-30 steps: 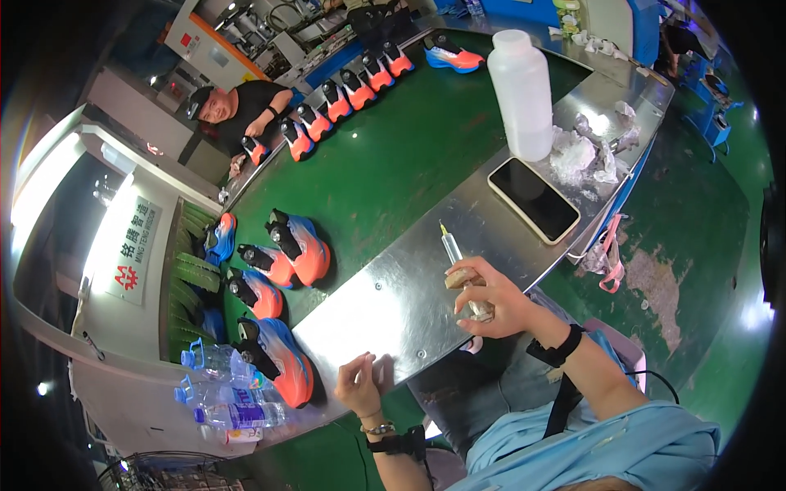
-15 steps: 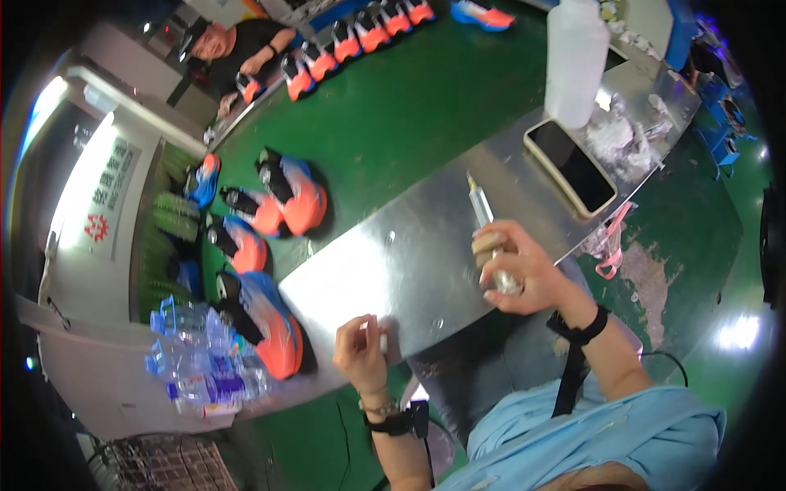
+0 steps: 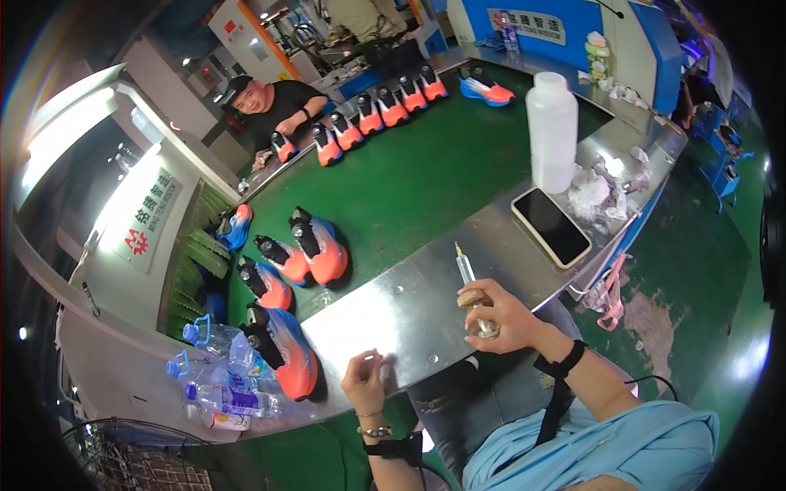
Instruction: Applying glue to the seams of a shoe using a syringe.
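My right hand [image 3: 509,321] is closed around a slim clear syringe [image 3: 465,268] with a narrow yellowish tip pointing up and away from me. A tan lump [image 3: 471,298] and a crumpled whitish bit also sit in its curled fingers; their kind is unclear. Over the near edge of the metal tabletop [image 3: 401,307], my left hand [image 3: 364,385] has its fingers drawn together. A small pale spot shows at those fingertips, too small to name. The closest shoe to it is an orange and blue sneaker [image 3: 281,353] at the left.
Several more sneakers [image 3: 326,250] stand on the green belt, with a row at the far side beside another person [image 3: 282,110]. At right are a phone [image 3: 552,227], a white plastic bottle [image 3: 553,135] and crumpled wrap [image 3: 594,192]. Water bottles [image 3: 233,399] lie at left.
The view has tipped up, showing more of the far side and moving the table lower in the picture. Both hands keep nearly the same grip; the syringe is still in my right hand.
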Demonstrator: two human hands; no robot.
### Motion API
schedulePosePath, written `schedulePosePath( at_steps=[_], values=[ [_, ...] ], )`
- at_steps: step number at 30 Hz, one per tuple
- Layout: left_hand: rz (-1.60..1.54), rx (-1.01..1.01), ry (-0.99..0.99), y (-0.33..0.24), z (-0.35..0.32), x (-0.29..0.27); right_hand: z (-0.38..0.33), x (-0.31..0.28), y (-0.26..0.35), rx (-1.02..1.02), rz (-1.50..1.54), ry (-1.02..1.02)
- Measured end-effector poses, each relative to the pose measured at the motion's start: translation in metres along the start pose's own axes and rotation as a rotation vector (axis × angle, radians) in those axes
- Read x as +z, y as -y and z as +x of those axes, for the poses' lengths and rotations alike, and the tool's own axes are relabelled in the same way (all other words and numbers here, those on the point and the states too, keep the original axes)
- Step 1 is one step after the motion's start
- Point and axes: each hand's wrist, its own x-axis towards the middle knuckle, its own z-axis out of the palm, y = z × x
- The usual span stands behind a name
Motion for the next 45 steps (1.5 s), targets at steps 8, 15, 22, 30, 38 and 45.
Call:
schedulePosePath(
  at_steps=[8, 15, 22, 30, 38, 45],
  values=[
    [0.014, -0.001, -0.01, 0.001, 0.007, 0.004, 0.0, -0.005, -0.006, 0.039, 0.072, -0.056],
    [0.191, 0.004, 0.07, -0.014, 0.006, 0.007, 0.0, -0.008, -0.007, -0.002, 0.051, -0.073],
    [0.116, -0.022, 0.118, -0.012, 0.005, 0.007, 0.001, -0.011, -0.005, -0.035, 0.009, -0.029],
    [0.09, -0.081, 0.096, -0.012, 0.009, 0.009, 0.004, -0.008, -0.01, -0.035, 0.027, 0.013],
    [0.05, -0.056, 0.123, -0.011, 0.01, 0.011, 0.006, -0.01, -0.009, -0.021, 0.023, 0.015],
    [0.051, -0.091, 0.172, -0.011, 0.009, 0.005, 0.005, -0.007, -0.008, -0.008, 0.011, 0.035]
  ],
)
